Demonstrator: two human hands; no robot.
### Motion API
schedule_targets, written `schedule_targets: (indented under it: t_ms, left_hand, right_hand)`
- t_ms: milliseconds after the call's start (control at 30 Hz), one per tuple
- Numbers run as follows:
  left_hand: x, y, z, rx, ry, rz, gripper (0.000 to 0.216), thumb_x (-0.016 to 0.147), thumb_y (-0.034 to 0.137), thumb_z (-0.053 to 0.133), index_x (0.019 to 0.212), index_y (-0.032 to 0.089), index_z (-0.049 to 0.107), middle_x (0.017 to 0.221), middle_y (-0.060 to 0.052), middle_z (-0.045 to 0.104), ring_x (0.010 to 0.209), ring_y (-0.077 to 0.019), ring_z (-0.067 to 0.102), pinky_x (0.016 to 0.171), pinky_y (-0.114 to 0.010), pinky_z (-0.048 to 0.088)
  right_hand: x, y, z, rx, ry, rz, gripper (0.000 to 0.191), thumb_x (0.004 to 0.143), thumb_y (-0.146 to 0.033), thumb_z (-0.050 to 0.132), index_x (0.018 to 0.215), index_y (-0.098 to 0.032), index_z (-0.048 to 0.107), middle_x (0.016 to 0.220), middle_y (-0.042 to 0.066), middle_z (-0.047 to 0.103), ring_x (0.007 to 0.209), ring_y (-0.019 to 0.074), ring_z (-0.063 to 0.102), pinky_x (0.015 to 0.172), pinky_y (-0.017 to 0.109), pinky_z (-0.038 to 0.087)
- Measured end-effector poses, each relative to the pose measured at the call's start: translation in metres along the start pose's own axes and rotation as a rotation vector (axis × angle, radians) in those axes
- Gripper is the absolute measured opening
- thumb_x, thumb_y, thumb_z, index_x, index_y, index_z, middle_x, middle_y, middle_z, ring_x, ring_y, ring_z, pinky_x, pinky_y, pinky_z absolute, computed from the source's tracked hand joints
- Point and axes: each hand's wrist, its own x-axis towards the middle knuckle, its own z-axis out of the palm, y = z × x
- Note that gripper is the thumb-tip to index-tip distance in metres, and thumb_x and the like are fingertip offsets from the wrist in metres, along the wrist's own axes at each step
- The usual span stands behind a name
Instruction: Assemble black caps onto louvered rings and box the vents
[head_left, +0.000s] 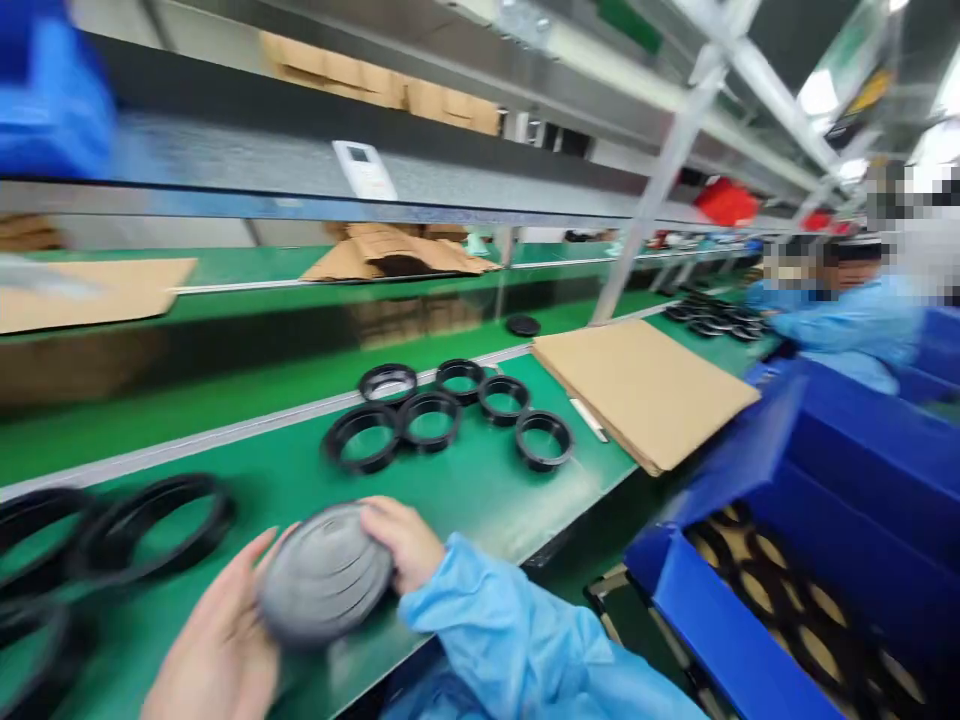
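Note:
A round, dark grey domed cap (328, 577) with curved ridges on its face is held above the green bench, slightly smeared by motion. My left hand (225, 640) cradles its left edge, the fingers passing partly behind it. On the far right side, my right hand (405, 540) grips the rim, thumb on the ridged face. Left of my hands lie large black rings (154, 530), partly cut off by the frame. Beyond the cap sits a group of smaller black rings (430, 420), with one ring (544, 440) at its right end.
Stacked cardboard sheets (645, 385) lie on the bench to the right, beside a white pen-like stick (589, 420). A blue bin (742, 610) with black rings on cardboard stands at the lower right. Shelves (450, 205) run above. A person in blue sleeves (862, 320) works farther right.

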Motion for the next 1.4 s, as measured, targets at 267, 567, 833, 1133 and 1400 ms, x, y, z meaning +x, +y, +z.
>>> schedule_targets:
  t_ms: [267, 567, 833, 1133, 1400]
  left_hand:
    - [-0.019, -0.021, -0.01, -0.226, -0.123, 0.165, 0.046, 0.081, 0.054, 0.07, 0.107, 0.015, 0.071, 0.117, -0.013, 0.072, 0.118, -0.0294, 0.062, 0.107, -0.04, 0.046]
    - [-0.021, -0.026, -0.013, -0.129, -0.204, 0.093, 0.048, 0.084, 0.056, 0.068, 0.105, 0.014, 0.075, 0.12, -0.013, 0.071, 0.115, -0.031, 0.063, 0.101, -0.041, 0.047]
    - [-0.021, -0.021, -0.017, -0.213, -0.245, 0.014, 0.053, 0.088, 0.06, 0.063, 0.11, 0.013, 0.073, 0.119, -0.014, 0.071, 0.116, -0.031, 0.062, 0.105, -0.042, 0.045]
    - [-0.03, -0.035, -0.017, -0.133, -0.217, 0.12, 0.042, 0.088, 0.047, 0.068, 0.117, 0.017, 0.071, 0.13, -0.01, 0.067, 0.125, -0.0272, 0.057, 0.105, -0.035, 0.044]
    - [-0.023, -0.042, -0.015, -0.12, -0.166, 0.151, 0.044, 0.095, 0.05, 0.054, 0.115, 0.014, 0.07, 0.127, -0.013, 0.067, 0.123, -0.0283, 0.058, 0.11, -0.041, 0.043]
  right_hand:
    - [-0.02, -0.006, -0.017, 0.025, -0.062, 0.064, 0.055, 0.09, -0.066, 0.059, 0.114, -0.018, 0.073, 0.121, 0.01, 0.07, 0.119, 0.0289, 0.061, 0.11, 0.045, 0.044]
    - [-0.032, -0.019, -0.016, -0.225, -0.178, -0.026, 0.043, 0.093, -0.056, 0.058, 0.111, -0.021, 0.075, 0.123, 0.008, 0.069, 0.119, 0.0277, 0.061, 0.105, 0.041, 0.048]
    - [-0.029, -0.014, -0.019, -0.087, -0.14, 0.019, 0.042, 0.094, -0.054, 0.06, 0.113, -0.02, 0.075, 0.124, 0.008, 0.069, 0.12, 0.0279, 0.06, 0.11, 0.042, 0.043]
    - [-0.03, -0.016, -0.016, 0.019, -0.161, 0.114, 0.052, 0.093, -0.066, 0.056, 0.109, -0.021, 0.077, 0.119, 0.007, 0.071, 0.118, 0.0288, 0.061, 0.106, 0.039, 0.046]
    - [-0.029, -0.018, -0.019, -0.074, -0.235, 0.107, 0.053, 0.081, -0.062, 0.072, 0.117, -0.022, 0.074, 0.128, 0.007, 0.067, 0.126, 0.0312, 0.055, 0.113, 0.043, 0.04]
